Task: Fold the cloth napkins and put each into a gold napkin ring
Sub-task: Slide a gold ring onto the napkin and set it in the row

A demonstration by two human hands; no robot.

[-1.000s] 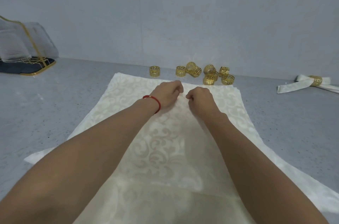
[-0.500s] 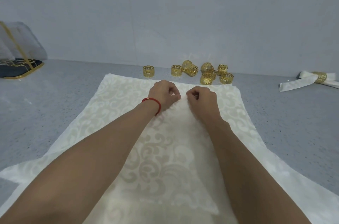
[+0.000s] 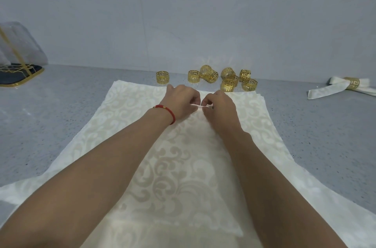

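A cream damask napkin (image 3: 179,166) lies spread on top of a stack of like napkins (image 3: 122,105) on the grey counter. My left hand (image 3: 183,101), with a red string at the wrist, and my right hand (image 3: 219,107) sit side by side near the napkin's far edge. Both pinch a small raised fold of the cloth between thumb and fingers. Several gold napkin rings (image 3: 230,81) lie loose just behind the stack, one ring (image 3: 162,77) standing apart to the left. A folded napkin in a gold ring (image 3: 345,87) lies at the far right.
A gold wire stand on a dark base (image 3: 18,72) with clear plastic on it sits at the far left by the wall. The grey speckled counter (image 3: 315,136) runs to a pale wall close behind the rings.
Both hands have stayed near the far edge and drawn closer together, now pinching up a small ridge of cloth between them. The view has shifted slightly.
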